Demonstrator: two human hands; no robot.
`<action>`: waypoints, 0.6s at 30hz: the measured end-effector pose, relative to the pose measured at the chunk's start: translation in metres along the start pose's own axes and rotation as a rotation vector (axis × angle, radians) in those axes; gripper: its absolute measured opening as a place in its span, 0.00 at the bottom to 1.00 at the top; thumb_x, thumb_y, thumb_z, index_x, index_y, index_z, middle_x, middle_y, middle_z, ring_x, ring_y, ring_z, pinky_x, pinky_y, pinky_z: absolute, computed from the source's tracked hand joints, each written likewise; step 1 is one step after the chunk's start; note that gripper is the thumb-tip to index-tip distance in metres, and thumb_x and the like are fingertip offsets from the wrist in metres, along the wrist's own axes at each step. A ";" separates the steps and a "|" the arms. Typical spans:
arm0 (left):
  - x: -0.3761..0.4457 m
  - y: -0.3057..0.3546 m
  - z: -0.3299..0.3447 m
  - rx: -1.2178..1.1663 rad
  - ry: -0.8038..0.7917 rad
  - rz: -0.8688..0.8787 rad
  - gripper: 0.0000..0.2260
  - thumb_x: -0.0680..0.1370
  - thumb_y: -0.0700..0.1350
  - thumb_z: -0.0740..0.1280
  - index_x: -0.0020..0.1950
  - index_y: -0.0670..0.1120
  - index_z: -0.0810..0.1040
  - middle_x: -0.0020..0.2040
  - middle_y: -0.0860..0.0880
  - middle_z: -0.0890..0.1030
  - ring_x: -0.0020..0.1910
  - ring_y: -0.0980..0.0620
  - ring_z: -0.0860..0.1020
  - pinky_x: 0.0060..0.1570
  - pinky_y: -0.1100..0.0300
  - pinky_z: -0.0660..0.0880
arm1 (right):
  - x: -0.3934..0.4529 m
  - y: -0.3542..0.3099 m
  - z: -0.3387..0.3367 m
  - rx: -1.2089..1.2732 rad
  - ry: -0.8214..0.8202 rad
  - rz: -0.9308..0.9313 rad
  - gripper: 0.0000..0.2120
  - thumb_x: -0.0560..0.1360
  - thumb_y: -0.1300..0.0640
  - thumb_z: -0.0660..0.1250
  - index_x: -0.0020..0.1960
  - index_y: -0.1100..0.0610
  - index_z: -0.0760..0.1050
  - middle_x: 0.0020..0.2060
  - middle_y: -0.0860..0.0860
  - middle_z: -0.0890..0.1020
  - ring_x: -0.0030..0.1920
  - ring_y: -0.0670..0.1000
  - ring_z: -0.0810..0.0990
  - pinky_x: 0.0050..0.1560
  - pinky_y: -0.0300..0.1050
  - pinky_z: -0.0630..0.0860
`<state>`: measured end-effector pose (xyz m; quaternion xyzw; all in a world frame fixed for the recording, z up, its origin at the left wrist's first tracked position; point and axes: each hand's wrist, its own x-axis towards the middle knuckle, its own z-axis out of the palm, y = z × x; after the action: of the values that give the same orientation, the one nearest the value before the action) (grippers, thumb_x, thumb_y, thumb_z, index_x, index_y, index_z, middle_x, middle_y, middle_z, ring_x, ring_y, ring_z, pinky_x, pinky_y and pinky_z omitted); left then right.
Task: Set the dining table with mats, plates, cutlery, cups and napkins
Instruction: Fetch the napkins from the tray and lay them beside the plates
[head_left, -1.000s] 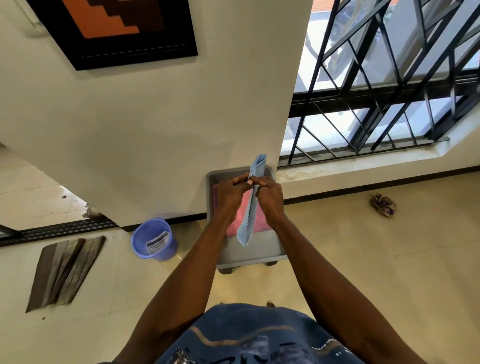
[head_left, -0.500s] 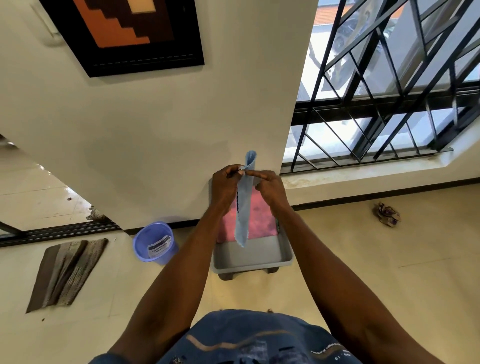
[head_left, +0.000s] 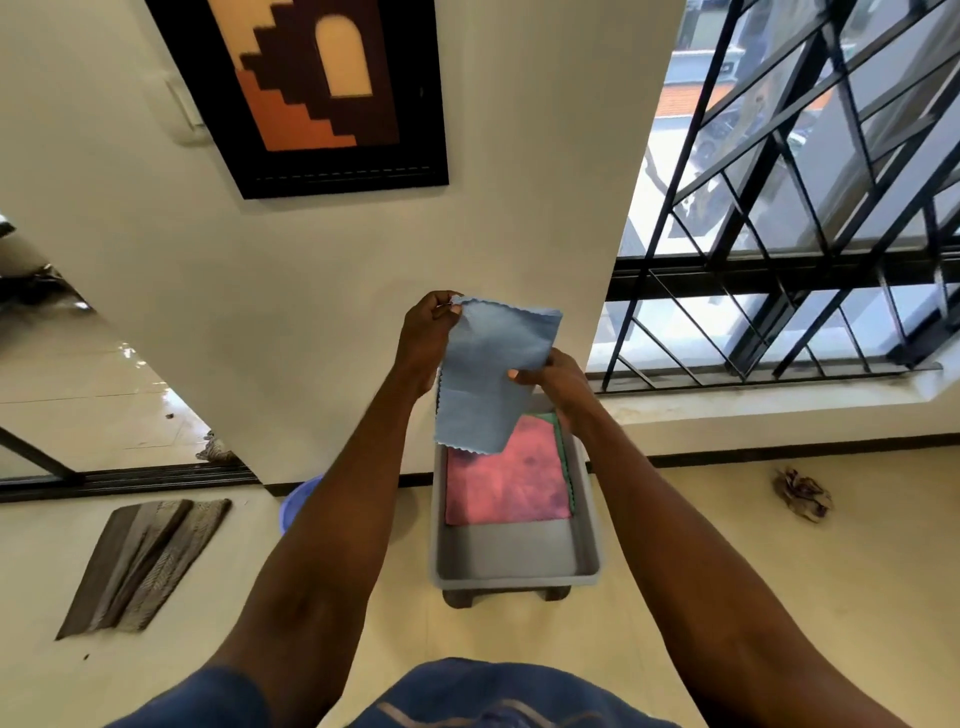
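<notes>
Blue napkin (head_left: 488, 374) held up in the air over the far end of a grey tray (head_left: 519, 556), spread flat with its zigzag edges showing; top left corner pinched between thumb and fingers of left hand (head_left: 427, 332); right edge, about halfway down, pinched by right hand (head_left: 558, 376); hands apart, one at each side of the cloth. Pink napkin (head_left: 506, 478) lying flat in the tray, with the edge of a green one (head_left: 563, 457) showing along its right side. Tray raised off the tiled floor on a dark base. Framed picture (head_left: 317, 88) on the wall above; barred window (head_left: 810, 208) to the right; folded brown mat (head_left: 145, 561) on the floor to the left; crumpled rag (head_left: 800, 493) on the floor to the right.
</notes>
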<state>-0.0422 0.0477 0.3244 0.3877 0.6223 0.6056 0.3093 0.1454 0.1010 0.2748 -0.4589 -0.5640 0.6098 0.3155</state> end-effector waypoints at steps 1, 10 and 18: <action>0.005 0.004 -0.003 -0.019 0.006 -0.008 0.06 0.80 0.38 0.64 0.56 0.45 0.78 0.49 0.52 0.81 0.46 0.58 0.77 0.48 0.66 0.73 | 0.000 -0.004 0.001 0.002 -0.047 -0.016 0.19 0.65 0.66 0.75 0.56 0.59 0.80 0.49 0.54 0.86 0.54 0.58 0.83 0.55 0.56 0.79; 0.035 0.041 -0.019 -0.126 0.058 -0.109 0.04 0.81 0.41 0.65 0.53 0.46 0.79 0.46 0.49 0.81 0.41 0.53 0.77 0.39 0.63 0.75 | 0.009 -0.023 0.014 0.087 -0.212 -0.055 0.24 0.64 0.62 0.78 0.59 0.60 0.79 0.54 0.57 0.84 0.54 0.58 0.83 0.59 0.57 0.78; 0.027 0.008 -0.041 -0.079 -0.321 -0.425 0.20 0.77 0.63 0.64 0.58 0.49 0.81 0.51 0.46 0.84 0.48 0.48 0.83 0.47 0.53 0.77 | 0.024 -0.027 0.016 0.240 -0.162 -0.040 0.14 0.72 0.64 0.73 0.57 0.59 0.79 0.52 0.57 0.84 0.50 0.57 0.83 0.55 0.55 0.78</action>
<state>-0.0906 0.0494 0.3379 0.3269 0.6087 0.4817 0.5390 0.1183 0.1206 0.2956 -0.3559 -0.5198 0.7013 0.3337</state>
